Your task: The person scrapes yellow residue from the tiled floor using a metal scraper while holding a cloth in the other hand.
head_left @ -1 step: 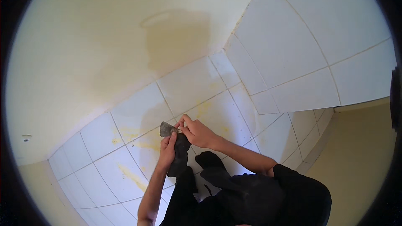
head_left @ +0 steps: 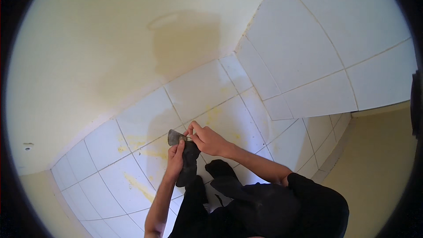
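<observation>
In front of my legs, I hold what looks like a putty knife [head_left: 175, 137] with a flared, dull grey blade. My left hand [head_left: 176, 158] is closed around it, the thumb pressed near the base of the blade. A black cloth [head_left: 188, 167] hangs down from the same grip, beside my left wrist. My right hand [head_left: 207, 140] is closed, its fingertips pinching at the pale neck or handle right behind the blade. The fingers and the cloth hide most of the handle.
White floor tiles [head_left: 229, 119] with yellow smears lie beneath my hands. A cream wall [head_left: 110, 31] with a bucket-shaped shadow rises ahead. On the right is a white tiled surface [head_left: 304, 39] with a projecting edge. My dark-shod foot [head_left: 220, 167] stands on the tiles.
The grey blade has turned slightly in my grip, and my right fingertips have shifted a little. Otherwise the hands stay in place.
</observation>
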Tool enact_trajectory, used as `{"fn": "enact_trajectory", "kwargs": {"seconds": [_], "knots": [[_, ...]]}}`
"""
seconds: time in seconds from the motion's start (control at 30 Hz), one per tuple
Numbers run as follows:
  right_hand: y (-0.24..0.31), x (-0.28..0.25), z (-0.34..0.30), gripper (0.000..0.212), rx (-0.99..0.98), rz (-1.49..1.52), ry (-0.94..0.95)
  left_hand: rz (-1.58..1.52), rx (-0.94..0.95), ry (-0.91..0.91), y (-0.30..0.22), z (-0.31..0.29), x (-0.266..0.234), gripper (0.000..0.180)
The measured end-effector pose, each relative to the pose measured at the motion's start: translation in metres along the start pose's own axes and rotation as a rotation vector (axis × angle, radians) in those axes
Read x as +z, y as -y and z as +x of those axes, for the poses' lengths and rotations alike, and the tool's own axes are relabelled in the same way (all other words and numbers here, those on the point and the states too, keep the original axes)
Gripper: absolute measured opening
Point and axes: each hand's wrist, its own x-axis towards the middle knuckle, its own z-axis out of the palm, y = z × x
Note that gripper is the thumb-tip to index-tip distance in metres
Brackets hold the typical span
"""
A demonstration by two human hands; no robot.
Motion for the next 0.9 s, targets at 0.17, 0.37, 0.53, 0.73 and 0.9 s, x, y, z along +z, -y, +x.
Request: {"fn": "enact_trajectory", "kwargs": {"seconds": [0.17, 0.37, 0.53, 0.73, 0.9], "knots": [[0.001, -0.005, -0.007, 0.015, 0.032, -0.06, 0.176, 0.01, -0.061, -0.087, 0.012, -0.007, -0.014, 0.037], [-0.042, -0.055, 0.008, 0.022, 0.142, -0.024, -0.024, 0.066, 0.006, 0.052, -0.014, -0.022, 0.0, 0.033], [-0.089, -0.122, 0.033, 0.022, 0.276, -0.598, -0.358, 0.06, -0.006, 0.067, -0.016, -0.028, -0.012, 0.034], [-0.141, -0.176, 0.081, 0.026, 0.358, -0.841, -0.578, 0.038, -0.015, 0.024, -0.016, -0.026, -0.027, 0.035], [-0.161, -0.208, 0.119, 0.028, 0.311, -0.941, -0.623, 0.034, -0.001, -0.019, -0.019, -0.023, -0.029, 0.035]]}}
